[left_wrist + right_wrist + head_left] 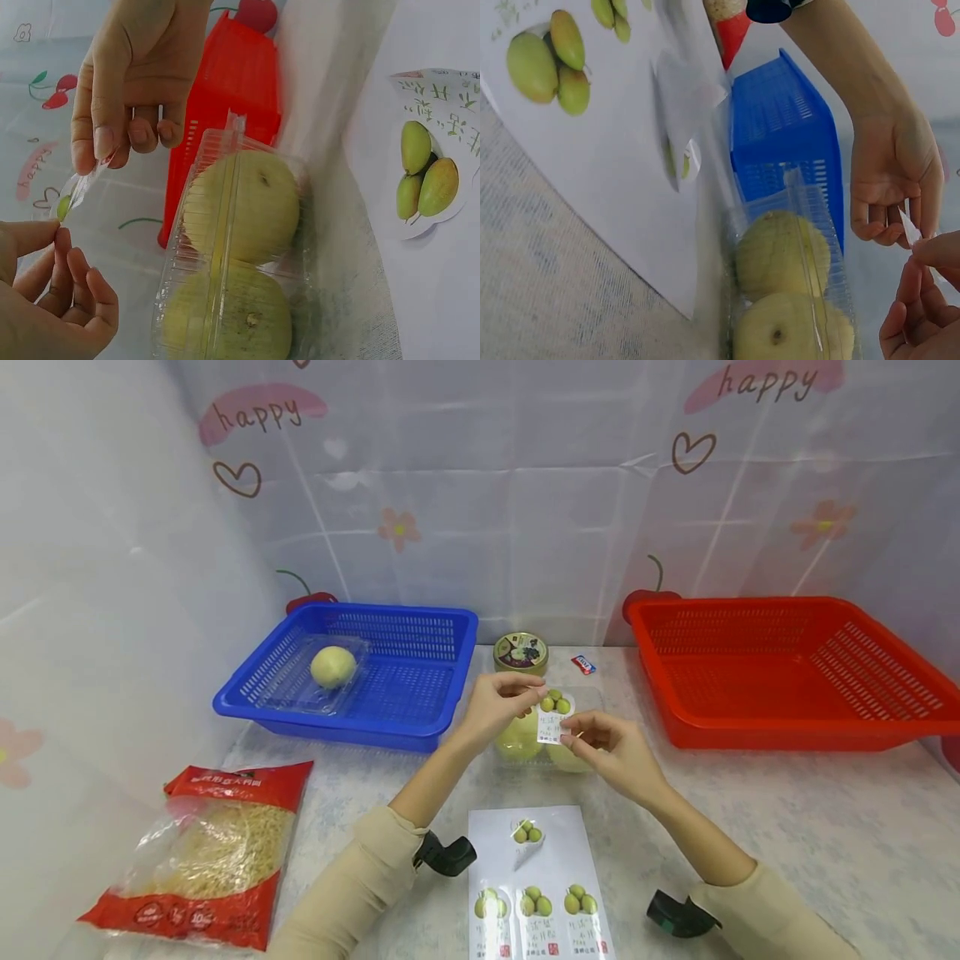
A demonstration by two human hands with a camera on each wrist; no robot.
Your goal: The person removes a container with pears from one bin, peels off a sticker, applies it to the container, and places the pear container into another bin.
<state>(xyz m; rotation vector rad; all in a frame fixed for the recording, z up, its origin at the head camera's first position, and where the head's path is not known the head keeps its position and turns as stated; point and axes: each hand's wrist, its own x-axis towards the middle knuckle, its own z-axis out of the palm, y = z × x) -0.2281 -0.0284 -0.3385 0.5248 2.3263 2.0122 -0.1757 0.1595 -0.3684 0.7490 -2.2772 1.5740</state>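
Observation:
Both hands are raised above a clear plastic box with round pale-green fruits inside. Between them is a small white sticker, printed with green fruit and handwriting-style characters. My left hand pinches its upper left edge between thumb and finger. At its lower right edge, the right hand pinches it the same way. In the right wrist view the sticker appears nearly edge-on. Below the box lies a white sheet of matching stickers; one upper sticker has a lifted, curled edge.
A blue basket at left holds a clear box with one pale fruit. At right is a red basket. A round tin and small wrapped packet stand behind the box. A pasta bag lies front left.

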